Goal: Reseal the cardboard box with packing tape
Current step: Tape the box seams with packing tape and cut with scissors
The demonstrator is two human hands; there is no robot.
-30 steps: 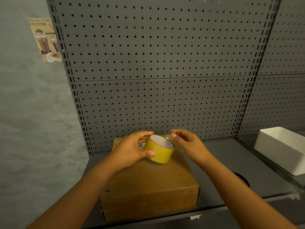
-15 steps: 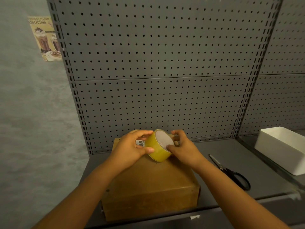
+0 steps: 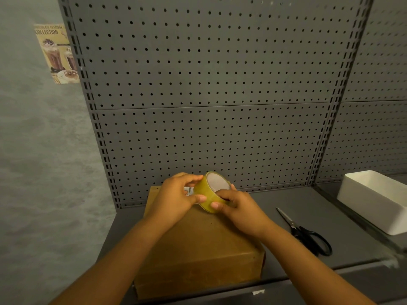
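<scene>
A brown cardboard box (image 3: pixel 198 249) lies flat on the grey shelf, its flaps down. Above its far end I hold a yellowish roll of packing tape (image 3: pixel 210 193), tilted so its white core faces me. My left hand (image 3: pixel 176 199) grips the roll from the left, thumb on its outer band and fingers over the top. My right hand (image 3: pixel 237 205) holds the roll from the right and below, fingertips curled on the band. A small white barcode label on the box shows between my hands.
Black-handled scissors (image 3: pixel 308 236) lie on the grey shelf (image 3: pixel 275 201) to the right of the box. A white rectangular bin (image 3: pixel 374 199) stands at the far right. A grey pegboard back panel (image 3: pixel 209 95) rises behind. A poster (image 3: pixel 57 53) hangs on the left wall.
My right hand moved in from beside the roll and took hold of it. The roll has tipped up so its core faces me. My right arm shifted, uncovering the scissors.
</scene>
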